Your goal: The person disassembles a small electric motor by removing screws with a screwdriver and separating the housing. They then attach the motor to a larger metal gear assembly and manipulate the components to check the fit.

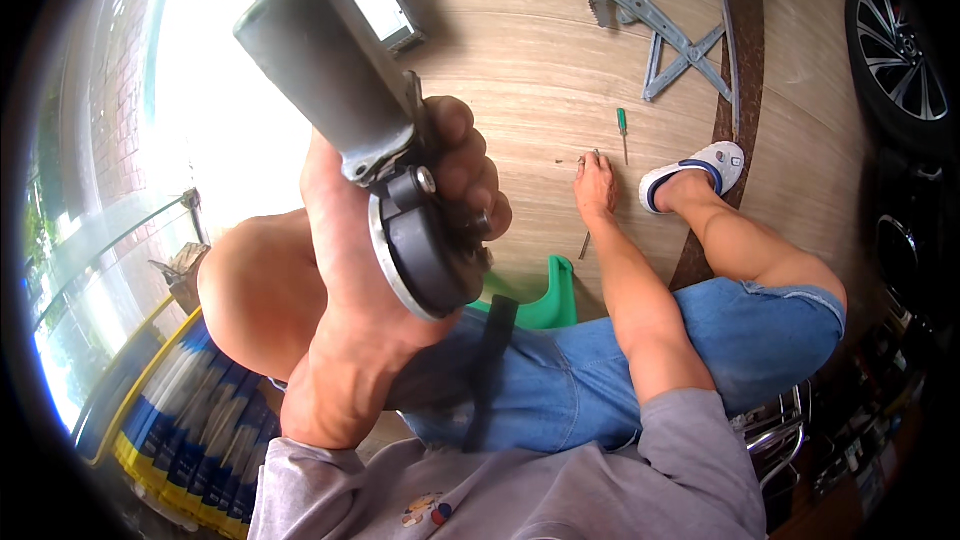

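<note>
Raised close to the camera, my left hand [350, 270] is wrapped round an electric motor [325, 70]. It has a grey metal can and a black round gear housing [430, 250] on a metal plate; my palm and fingers hide part of it. Down on the floor my right hand [597, 188] has its fingers curled together at a small thing I cannot make out. A thin metal rod [585, 245] shows beside that wrist, its other end hidden. A green-handled screwdriver [622, 123] lies on the floor just beyond the hand.
A scissor-type window regulator [670, 35] lies on the tan floor at the far right. Behind the motor sits a boxy device with a white face [378, 5]. A green plastic stool [555, 295] shows beneath me. Right: a car wheel [900, 50]. Left: a rack of blue-and-yellow packets [200, 410].
</note>
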`<act>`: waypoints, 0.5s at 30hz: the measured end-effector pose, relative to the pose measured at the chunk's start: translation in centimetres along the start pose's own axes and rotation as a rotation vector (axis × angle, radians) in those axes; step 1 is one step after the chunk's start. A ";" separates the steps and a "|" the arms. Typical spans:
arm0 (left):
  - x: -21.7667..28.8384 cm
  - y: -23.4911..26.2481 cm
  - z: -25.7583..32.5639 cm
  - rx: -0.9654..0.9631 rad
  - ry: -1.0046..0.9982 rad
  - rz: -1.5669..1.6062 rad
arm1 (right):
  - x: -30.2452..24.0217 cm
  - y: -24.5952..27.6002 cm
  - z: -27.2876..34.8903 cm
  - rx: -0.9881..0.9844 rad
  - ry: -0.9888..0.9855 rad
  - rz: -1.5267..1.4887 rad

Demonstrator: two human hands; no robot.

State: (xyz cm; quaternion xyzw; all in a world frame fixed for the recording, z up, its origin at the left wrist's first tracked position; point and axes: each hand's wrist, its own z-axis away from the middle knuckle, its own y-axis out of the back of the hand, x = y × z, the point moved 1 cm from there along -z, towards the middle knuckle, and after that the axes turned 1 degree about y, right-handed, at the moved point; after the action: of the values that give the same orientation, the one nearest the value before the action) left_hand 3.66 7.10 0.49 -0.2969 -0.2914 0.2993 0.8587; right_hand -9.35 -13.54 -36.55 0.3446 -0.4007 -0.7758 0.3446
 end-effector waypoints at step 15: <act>0.5 -0.6 -0.6 0.086 -0.006 -0.025 | -1.2 1.0 -1.1 0.127 -0.030 -0.188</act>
State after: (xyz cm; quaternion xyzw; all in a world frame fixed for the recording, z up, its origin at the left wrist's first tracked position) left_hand 4.59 6.87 0.69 -0.2553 -0.2845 0.3015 0.8735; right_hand -7.60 -13.46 -35.82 0.3899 -0.4202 -0.7829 0.2419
